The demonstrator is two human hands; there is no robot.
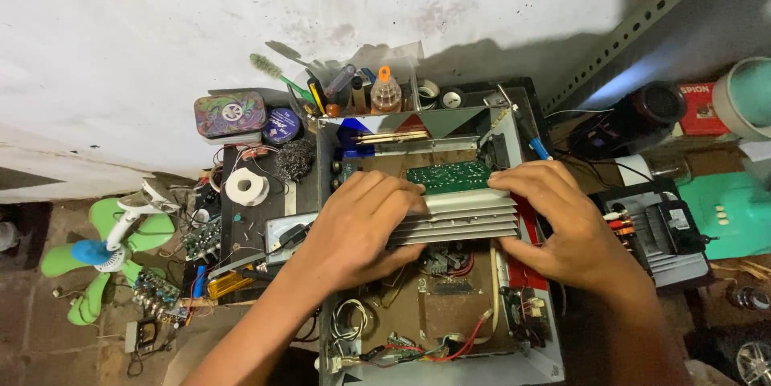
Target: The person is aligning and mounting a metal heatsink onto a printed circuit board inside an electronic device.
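A ribbed silver heat sink [458,217] lies across the upper middle of an opened metal chassis [530,358], its long axis running from one side wall to the other, with a green circuit board [448,175] fixed along its far edge. Both hands grip it from opposite ends: the left hand [357,229] is curled over the left end, fingers on top and thumb tucked under the near edge, while the right hand [562,225] clamps the right end, fingers laid over the top corner beside the chassis's right wall. Neither hand is nearer than the other; the fins sit squarely between them. Below the heat sink, toward the chassis's near edge, a brown board [450,306] shows red and white wires [458,346] coiled around it. Along the far edge of the chassis stands a clear tub of tools [361,93], including a small orange-capped bottle [385,93]. Off the chassis's left side lie a roll of white tape [246,187], a ball of steel wool [295,159] and a patterned tin [230,114]; farther left, a green fan [104,249] rests on the floor. To the right sits another small black unit [662,233].
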